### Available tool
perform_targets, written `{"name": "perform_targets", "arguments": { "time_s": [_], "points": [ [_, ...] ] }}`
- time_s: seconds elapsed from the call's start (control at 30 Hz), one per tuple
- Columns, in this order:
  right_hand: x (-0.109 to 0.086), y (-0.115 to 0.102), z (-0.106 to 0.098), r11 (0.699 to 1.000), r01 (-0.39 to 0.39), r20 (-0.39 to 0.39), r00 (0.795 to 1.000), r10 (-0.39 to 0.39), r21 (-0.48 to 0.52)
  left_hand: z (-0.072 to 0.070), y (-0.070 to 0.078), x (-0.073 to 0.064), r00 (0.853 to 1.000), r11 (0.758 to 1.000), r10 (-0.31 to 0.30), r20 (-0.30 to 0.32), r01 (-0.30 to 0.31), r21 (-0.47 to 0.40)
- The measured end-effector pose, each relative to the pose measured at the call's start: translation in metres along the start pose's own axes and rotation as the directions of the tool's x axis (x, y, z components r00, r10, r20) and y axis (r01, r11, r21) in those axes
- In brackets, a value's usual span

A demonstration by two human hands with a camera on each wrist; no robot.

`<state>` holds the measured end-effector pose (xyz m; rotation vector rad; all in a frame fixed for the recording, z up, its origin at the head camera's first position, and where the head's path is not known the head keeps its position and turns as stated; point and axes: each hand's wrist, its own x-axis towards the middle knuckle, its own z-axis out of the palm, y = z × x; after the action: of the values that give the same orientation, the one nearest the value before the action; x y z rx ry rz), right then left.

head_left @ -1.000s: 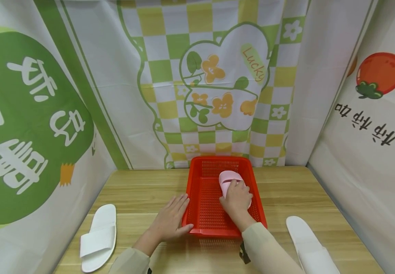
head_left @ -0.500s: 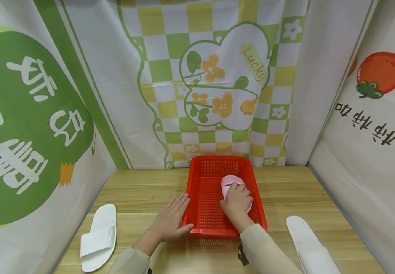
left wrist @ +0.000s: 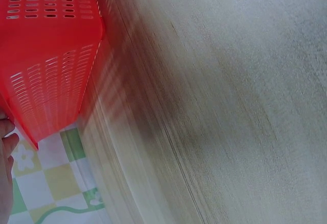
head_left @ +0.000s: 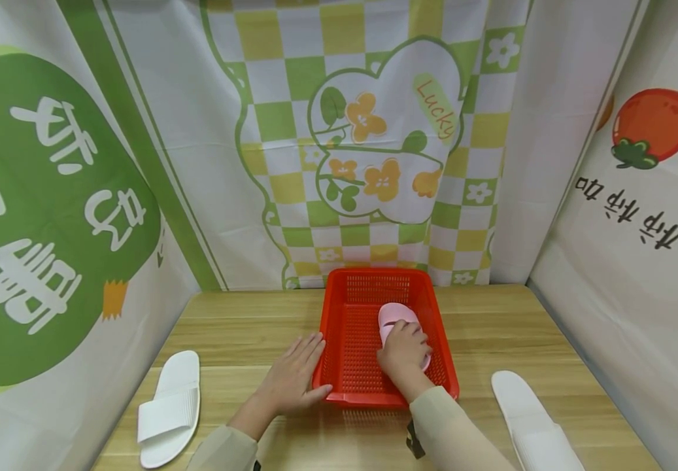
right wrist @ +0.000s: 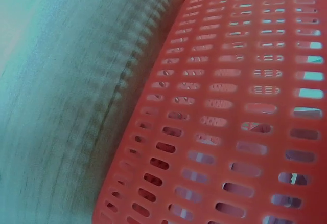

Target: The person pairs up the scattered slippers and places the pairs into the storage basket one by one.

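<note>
A red perforated plastic basket [head_left: 362,400] sits on the table. Inside its right half is a pink slipper [head_left: 394,312], toe end away from me, its near part covered by my right hand. That right hand [head_left: 405,350] reaches over the near rim and grips the slipper around its strap. My left hand [head_left: 291,381] lies against the basket's left near corner with straight fingers along the rim. In the left wrist view, fingers [left wrist: 6,157] appear beside the basket wall [left wrist: 48,91]. The right wrist view shows mostly the slotted basket wall [right wrist: 204,116], with lilac-pink patches behind it.
A white slipper [head_left: 170,409] lies on the wooden table [head_left: 244,320] at the left. Another white slipper [head_left: 529,418] lies at the right, its near end cut off by the frame. Printed cloth walls [head_left: 374,248] enclose the table on three sides.
The pink slipper has come slightly nearer to me and lower into the basket, my right hand moving with it. The left hand and basket have stayed still.
</note>
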<state>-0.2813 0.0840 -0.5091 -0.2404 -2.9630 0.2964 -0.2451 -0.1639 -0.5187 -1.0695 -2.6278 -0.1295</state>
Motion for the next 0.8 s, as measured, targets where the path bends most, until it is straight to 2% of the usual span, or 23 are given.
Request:
{"name": "perform_targets", "arguments": {
  "time_s": [0.3,0.43,0.8],
  "points": [
    [-0.003,-0.001,0.001,1.000,0.000,0.036,0.999,0.000,-0.002,0.002,-0.001,0.000,1.000,1.000,0.012,-0.016,-0.011,0.016],
    [-0.005,-0.003,0.004,1.000,-0.011,0.057,0.998,0.012,-0.008,0.002,-0.001,0.000,1.000,1.000,0.005,-0.002,-0.005,0.012],
    [-0.003,-0.003,0.013,1.000,-0.029,0.056,0.998,0.030,-0.007,0.001,0.000,0.000,1.000,1.000,-0.004,0.006,0.004,0.014]
  ]
}}
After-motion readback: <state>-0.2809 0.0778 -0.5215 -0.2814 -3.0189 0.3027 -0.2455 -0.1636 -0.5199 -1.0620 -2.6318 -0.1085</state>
